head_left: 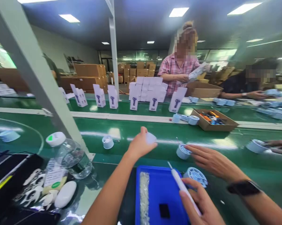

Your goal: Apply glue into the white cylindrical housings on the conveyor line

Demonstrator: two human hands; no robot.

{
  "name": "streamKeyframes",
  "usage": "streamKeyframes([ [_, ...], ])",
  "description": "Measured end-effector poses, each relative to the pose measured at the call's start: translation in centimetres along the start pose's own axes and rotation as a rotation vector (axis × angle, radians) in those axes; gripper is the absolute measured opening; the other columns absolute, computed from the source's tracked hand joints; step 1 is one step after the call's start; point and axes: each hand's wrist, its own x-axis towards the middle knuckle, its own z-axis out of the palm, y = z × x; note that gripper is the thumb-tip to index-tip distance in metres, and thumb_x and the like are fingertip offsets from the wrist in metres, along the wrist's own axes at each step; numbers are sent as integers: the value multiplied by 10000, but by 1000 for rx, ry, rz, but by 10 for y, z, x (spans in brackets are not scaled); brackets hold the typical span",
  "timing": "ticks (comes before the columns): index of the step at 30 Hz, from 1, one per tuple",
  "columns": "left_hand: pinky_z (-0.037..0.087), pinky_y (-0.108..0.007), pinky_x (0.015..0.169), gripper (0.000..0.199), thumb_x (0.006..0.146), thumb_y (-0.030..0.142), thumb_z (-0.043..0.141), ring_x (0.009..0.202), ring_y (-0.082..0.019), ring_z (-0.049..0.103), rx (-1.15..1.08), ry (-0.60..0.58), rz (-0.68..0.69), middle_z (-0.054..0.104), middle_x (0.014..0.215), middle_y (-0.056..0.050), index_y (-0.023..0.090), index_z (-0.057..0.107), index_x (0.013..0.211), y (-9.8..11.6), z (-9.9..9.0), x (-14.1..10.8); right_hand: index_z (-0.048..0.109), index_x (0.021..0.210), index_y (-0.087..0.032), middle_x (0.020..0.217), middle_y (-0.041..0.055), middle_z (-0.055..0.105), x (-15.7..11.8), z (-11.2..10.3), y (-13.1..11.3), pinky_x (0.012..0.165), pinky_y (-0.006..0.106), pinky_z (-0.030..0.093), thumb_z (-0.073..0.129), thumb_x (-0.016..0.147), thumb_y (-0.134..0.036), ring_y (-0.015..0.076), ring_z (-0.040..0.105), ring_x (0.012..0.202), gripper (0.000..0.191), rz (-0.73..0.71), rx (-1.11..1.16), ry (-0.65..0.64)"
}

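Note:
My left hand reaches over the green conveyor, closed on a pale, whitish-blue piece, mostly hidden by the fingers and blurred. Nearer to me, my right hand grips a white pen-shaped tool, its thin tip pointing up and left above a blue tray. In that tray lie a strip of small clear pieces and a black square. Just beyond my right hand, a light blue round housing sits beside the tray.
From the right, a co-worker's hand with a watch touches another blue housing. More housings stand on the conveyor. A water bottle and a metal post are at left. White boxes and a carton of tools stand beyond.

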Motion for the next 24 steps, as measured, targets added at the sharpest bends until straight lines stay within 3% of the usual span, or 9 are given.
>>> streamKeyframes([
  [2, 419, -375, 789, 428, 691, 355, 649, 938, -288, 522, 158, -33, 5, 539, 992, -95, 227, 514, 1077, -17, 10, 8, 589, 804, -223, 501, -52, 504, -8, 10, -6, 443, 210, 436, 682, 735, -491, 133, 499, 442, 292, -33, 14, 92],
  [4, 389, -427, 893, 414, 659, 300, 669, 1060, -332, 475, 193, -61, 0, 537, 1061, -113, 234, 590, 1060, -24, 17, 12, 584, 748, -209, 573, -35, 532, -14, 22, -9, 500, 199, 448, 704, 735, -444, 127, 518, 512, 264, -101, 22, 174],
  [6, 359, -462, 947, 449, 666, 349, 674, 1112, -345, 453, 173, -69, -6, 548, 1115, -116, 250, 612, 1100, -25, 16, 14, 619, 820, -198, 726, 11, 609, -18, 31, -7, 568, 211, 491, 685, 764, -427, 149, 583, 620, 245, -152, 57, 146],
  [9, 320, -466, 995, 423, 799, 449, 521, 1178, -318, 426, 141, 6, -27, 544, 1230, -96, 260, 582, 1173, -26, -3, 20, 609, 961, -192, 917, 67, 648, -17, 37, 3, 655, 257, 542, 594, 847, -433, 184, 643, 736, 267, -127, 142, 26],
  [11, 314, -447, 1003, 405, 871, 404, 390, 1197, -294, 425, 120, 91, -82, 545, 1265, -96, 228, 560, 1195, -32, -23, 25, 590, 1027, -191, 1010, 92, 647, -16, 38, 10, 743, 296, 549, 556, 874, -447, 208, 656, 823, 300, -76, 162, -23],
  [14, 364, -426, 942, 376, 880, 290, 320, 1082, -284, 523, 91, 175, -231, 647, 1106, -119, 170, 604, 1096, -51, -51, 29, 580, 1064, -196, 1063, 94, 639, -13, 38, 14, 791, 296, 541, 535, 881, -474, 215, 653, 873, 336, -23, 139, -74],
  [17, 421, -372, 827, 362, 874, 294, 313, 901, -258, 594, 40, 235, -328, 703, 866, -92, 165, 632, 985, -68, -69, 27, 569, 1076, -218, 1071, 75, 635, -12, 38, 13, 806, 280, 535, 520, 890, -476, 201, 655, 873, 322, -10, 154, -115],
  [21, 419, -298, 617, 369, 873, 358, 323, 693, -212, 603, -47, 289, -354, 693, 708, -54, 177, 612, 1014, -75, -78, 22, 568, 1073, -234, 1098, 71, 629, -12, 40, 14, 819, 289, 534, 522, 895, -458, 204, 655, 892, 290, -13, 174, -135],
  [24, 397, -282, 556, 373, 874, 380, 320, 670, -205, 606, -91, 311, -358, 686, 683, -62, 170, 617, 959, -78, -77, 22, 569, 1078, -235, 1073, 67, 637, -13, 41, 16, 810, 283, 532, 520, 896, -457, 201, 657, 881, 291, -11, 161, -119],
])
